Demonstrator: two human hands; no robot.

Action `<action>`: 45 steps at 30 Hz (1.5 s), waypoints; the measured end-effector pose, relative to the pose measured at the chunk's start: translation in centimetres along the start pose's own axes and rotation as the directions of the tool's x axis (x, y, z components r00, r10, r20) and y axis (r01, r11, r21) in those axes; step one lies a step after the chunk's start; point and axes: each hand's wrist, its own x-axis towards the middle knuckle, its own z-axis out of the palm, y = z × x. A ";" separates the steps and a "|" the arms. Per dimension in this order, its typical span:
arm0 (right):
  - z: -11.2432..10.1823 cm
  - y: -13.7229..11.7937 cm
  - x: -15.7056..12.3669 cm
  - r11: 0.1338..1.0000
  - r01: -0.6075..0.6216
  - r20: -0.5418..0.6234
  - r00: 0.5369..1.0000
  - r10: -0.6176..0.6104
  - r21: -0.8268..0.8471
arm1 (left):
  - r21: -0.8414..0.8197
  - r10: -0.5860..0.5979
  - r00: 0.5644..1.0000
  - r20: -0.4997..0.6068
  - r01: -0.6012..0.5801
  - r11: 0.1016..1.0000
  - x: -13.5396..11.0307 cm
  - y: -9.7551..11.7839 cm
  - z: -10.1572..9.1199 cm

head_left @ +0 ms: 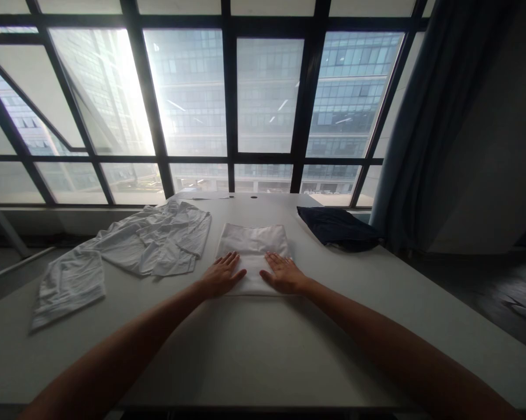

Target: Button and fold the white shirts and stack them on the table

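Observation:
A white cloth (255, 239), folded into a neat rectangle, lies flat on the white table in front of me. My left hand (223, 274) rests palm down on its near left part, fingers stretched out and pointing away from me. Mirroring it, my right hand (284, 273) lies flat on the near right part with the fingers extended. A strip of the cloth shows between the two thumbs. Both hands press on the fabric without gripping it. The kind of garment or cloth cannot be made out.
On the left of the table (254, 350) spreads a crumpled white garment (158, 239), one sleeve reaching toward me. A folded dark blue garment (337, 227) lies at the right edge. Behind stand tall windows (267, 99), with a blue curtain (416, 134) at right.

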 end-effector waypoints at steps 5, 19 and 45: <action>0.3 -2.5 -3.6 1.000 -0.002 0.036 0.999 0.003 -0.021 | -0.057 0.210 0.971 0.113 -0.205 0.977 0.6 -3.5 -2.4; -1.9 3.8 2.9 0.994 -0.053 -0.100 0.994 0.043 -0.099 | 0.069 0.173 0.983 0.055 -0.176 0.982 10.8 2.2 -0.5; -0.4 8.4 3.5 0.994 -0.038 -0.220 0.974 0.060 0.105 | 0.238 0.107 0.988 0.110 -0.131 0.962 19.7 2.0 -0.3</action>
